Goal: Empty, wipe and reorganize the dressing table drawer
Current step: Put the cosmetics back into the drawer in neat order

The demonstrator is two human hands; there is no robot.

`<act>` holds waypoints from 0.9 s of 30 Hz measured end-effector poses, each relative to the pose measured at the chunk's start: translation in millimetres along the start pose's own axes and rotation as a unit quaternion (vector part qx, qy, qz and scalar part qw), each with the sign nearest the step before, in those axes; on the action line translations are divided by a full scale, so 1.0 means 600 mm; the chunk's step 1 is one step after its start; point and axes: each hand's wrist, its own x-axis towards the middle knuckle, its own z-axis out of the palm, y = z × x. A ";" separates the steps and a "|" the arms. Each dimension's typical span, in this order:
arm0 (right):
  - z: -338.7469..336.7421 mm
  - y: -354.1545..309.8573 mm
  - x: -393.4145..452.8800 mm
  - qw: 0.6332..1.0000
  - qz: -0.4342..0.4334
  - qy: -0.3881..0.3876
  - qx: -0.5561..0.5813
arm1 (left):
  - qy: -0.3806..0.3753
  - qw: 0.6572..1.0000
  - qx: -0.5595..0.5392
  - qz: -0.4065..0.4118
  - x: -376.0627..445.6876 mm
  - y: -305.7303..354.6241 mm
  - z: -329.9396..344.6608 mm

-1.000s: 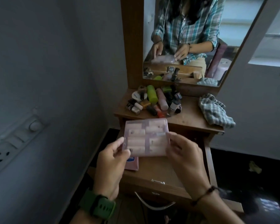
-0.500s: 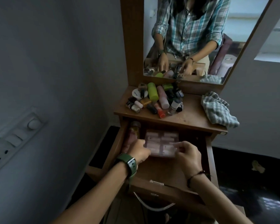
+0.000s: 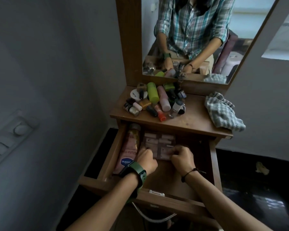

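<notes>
Inside the open drawer [image 3: 158, 185], pulled out below the desk [image 3: 190, 120], a flat pink packet [image 3: 158, 144] with a printed grid pattern lies on the drawer floor toward the back. Both hands are on its near edge. The left hand [image 3: 146, 160], wearing a green watch [image 3: 137, 172], is curled with its fingers at the packet's near left corner. The right hand [image 3: 182, 158], with a dark cord bracelet [image 3: 189, 173] at the wrist, is curled at the near right corner, fingers pinching the edge. Both hands appear to grip the packet; the fingertips are partly hidden.

Left of the packet, along the drawer's left wall, a pink lotion bottle [image 3: 128, 150] lies on its side, cap toward the back, just beside the packet. The drawer floor right of the packet is bare wood.

Above the drawer, on the desk, a heap of small cosmetic containers [image 3: 157, 100] sits left of centre, among them a green bottle [image 3: 152, 92] and a pink tube [image 3: 163, 100]. A checked cloth [image 3: 222, 112] lies crumpled at the desk's right end, well apart from the heap. Behind the desk, a mirror [image 3: 198, 39] reflects the person's plaid shirt and forearms.
</notes>
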 end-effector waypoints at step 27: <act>0.006 0.000 -0.011 0.961 -0.120 -0.032 -0.245 | 0.104 0.993 -0.023 0.055 0.006 -0.006 -0.004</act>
